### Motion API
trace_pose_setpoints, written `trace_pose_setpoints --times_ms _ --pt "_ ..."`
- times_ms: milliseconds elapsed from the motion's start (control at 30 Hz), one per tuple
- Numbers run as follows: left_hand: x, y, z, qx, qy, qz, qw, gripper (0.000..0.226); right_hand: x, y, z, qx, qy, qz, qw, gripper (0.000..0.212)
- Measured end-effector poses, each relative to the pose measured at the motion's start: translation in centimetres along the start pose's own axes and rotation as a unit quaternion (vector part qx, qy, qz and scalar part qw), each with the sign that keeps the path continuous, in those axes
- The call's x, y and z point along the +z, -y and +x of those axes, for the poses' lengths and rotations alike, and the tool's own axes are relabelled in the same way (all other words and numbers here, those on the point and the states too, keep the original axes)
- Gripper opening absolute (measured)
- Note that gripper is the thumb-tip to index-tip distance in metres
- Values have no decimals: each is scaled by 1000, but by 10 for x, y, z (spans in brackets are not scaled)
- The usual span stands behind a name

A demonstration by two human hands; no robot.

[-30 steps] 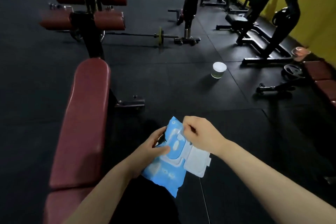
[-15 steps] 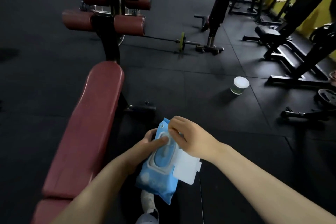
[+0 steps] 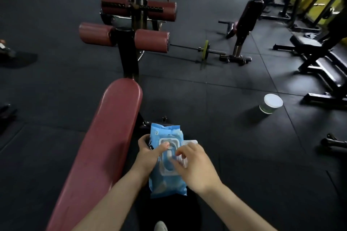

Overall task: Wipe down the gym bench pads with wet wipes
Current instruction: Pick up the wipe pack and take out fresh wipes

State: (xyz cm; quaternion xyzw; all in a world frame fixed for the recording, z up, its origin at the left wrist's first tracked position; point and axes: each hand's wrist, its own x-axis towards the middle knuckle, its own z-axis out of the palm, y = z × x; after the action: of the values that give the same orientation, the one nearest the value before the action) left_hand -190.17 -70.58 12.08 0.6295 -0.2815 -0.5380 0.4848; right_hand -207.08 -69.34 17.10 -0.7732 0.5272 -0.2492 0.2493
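A long maroon bench pad runs from the lower left up to the middle, with two pairs of maroon roller pads on a black post beyond it. I hold a blue wet wipes pack just right of the pad. My left hand grips the pack's left side, thumb on the plastic opening frame. The white lid is flipped open to the right. My right hand is over the opening, its fingers pinching at the white wipe that shows there.
A white-lidded tub stands on the black rubber floor to the right. A barbell lies beyond it near a black upright bench. Black machines line the right side by the yellow wall. More maroon benches and a person's legs are at the far back.
My view has swung left and up, bringing the bench toward the middle. The pack has turned more upright in my left hand. My right hand has shifted from the lid edge down onto the opening.
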Motion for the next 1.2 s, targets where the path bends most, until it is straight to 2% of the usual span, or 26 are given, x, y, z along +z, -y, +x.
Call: trace_pose_setpoints --times_ms 67,200,267,333,467,533,600,667,767,867,900,967,1100,1200 --pt "1 1 13 9 -19 4 1000 64 9 -3 13 61 38 10 997 14" --pt "15 0 30 15 -49 7 999 67 13 -10 40 114 22 -4 993 14" --pt "27 -1 35 19 -67 9 998 67 9 -16 50 121 21 -46 991 17" --pt "42 -2 40 29 -78 14 996 68 8 -25 58 62 62 -164 983 18" --pt "82 -3 49 38 -81 25 996 71 -13 -43 72 32 101 -225 969 18" --pt "105 -3 53 31 -77 18 996 71 -30 -56 78 -18 101 -296 950 21" --pt "128 -2 56 21 -77 11 997 69 -44 -74 82 -13 150 -307 940 27" --pt "153 -1 58 11 -77 6 997 66 -56 -97 85 -22 166 -305 937 26" --pt "187 0 64 1 -75 7 997 67 -80 -127 90 -42 141 -291 945 20" --pt "218 2 67 -2 -73 9 997 67 -103 -156 92 7 91 -249 964 9" --pt "226 2 68 -3 -72 7 997 67 -108 -167 92 29 103 -233 967 14" --pt "243 3 70 -2 -67 12 998 67 -116 -185 89 11 126 -240 962 21" --pt "264 1 73 -8 -64 16 998 66 -131 -201 84 -105 165 -334 922 38" --pt "272 -2 75 -17 -64 25 997 65 -133 -208 88 -91 157 -350 919 42"
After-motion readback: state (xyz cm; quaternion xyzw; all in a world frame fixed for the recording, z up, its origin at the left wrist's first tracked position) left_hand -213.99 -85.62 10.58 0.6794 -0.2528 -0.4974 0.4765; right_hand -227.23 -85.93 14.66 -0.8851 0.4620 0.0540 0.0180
